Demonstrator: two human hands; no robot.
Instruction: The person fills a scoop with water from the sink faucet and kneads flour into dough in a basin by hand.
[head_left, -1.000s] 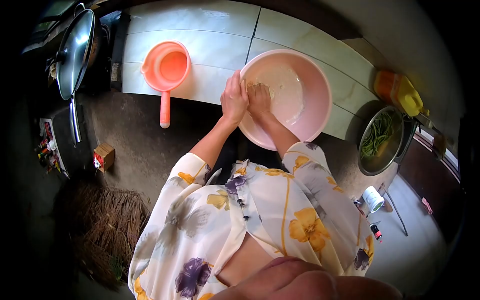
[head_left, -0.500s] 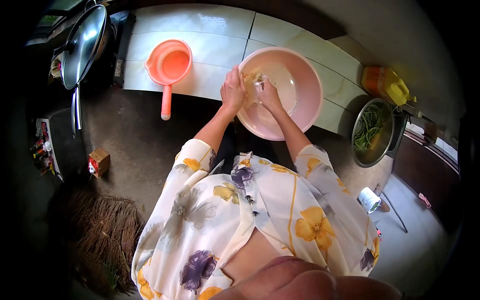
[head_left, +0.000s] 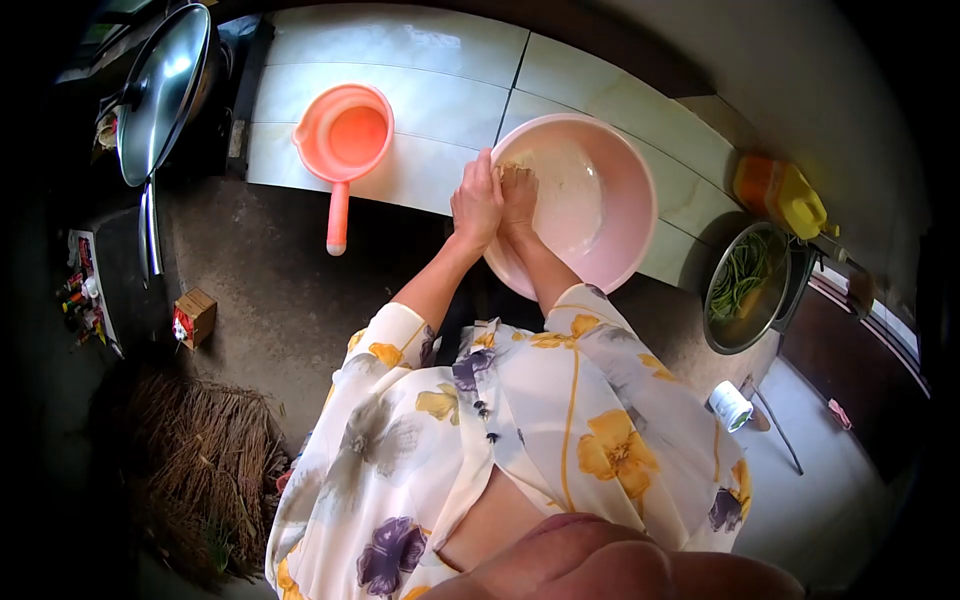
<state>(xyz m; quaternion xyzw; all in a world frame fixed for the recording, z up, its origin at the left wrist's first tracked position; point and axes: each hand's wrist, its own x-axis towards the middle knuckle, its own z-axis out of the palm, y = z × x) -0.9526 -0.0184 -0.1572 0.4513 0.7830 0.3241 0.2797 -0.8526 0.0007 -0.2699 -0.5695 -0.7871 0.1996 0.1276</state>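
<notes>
A pink basin point(head_left: 625, 230) stands at the counter's front edge. My left hand point(head_left: 477, 200) is closed on its left rim, thumb side towards the inside. Inside the basin, against the left wall, my right hand point(head_left: 518, 200) presses into pale dough point(head_left: 516, 172); its fingers are curled and their tips are hidden. Whitish flour or paste point(head_left: 570, 205) coats the basin's bottom. To the left, an orange dipper point(head_left: 340, 150) rests on the counter with its handle past the edge.
A tiled counter point(head_left: 430, 95) runs across the top. On the right are a metal bowl of green beans point(head_left: 740, 275) and a yellow-orange jug point(head_left: 785, 197). A lidded pan point(head_left: 165, 95) is at the upper left. Below lie a small box point(head_left: 197, 317) and dry brush point(head_left: 215, 450).
My right hand was lifted with its fingers gathered half a second ago; now it presses down by the basin's left wall. My left hand stays at the rim. The view has shifted slightly.
</notes>
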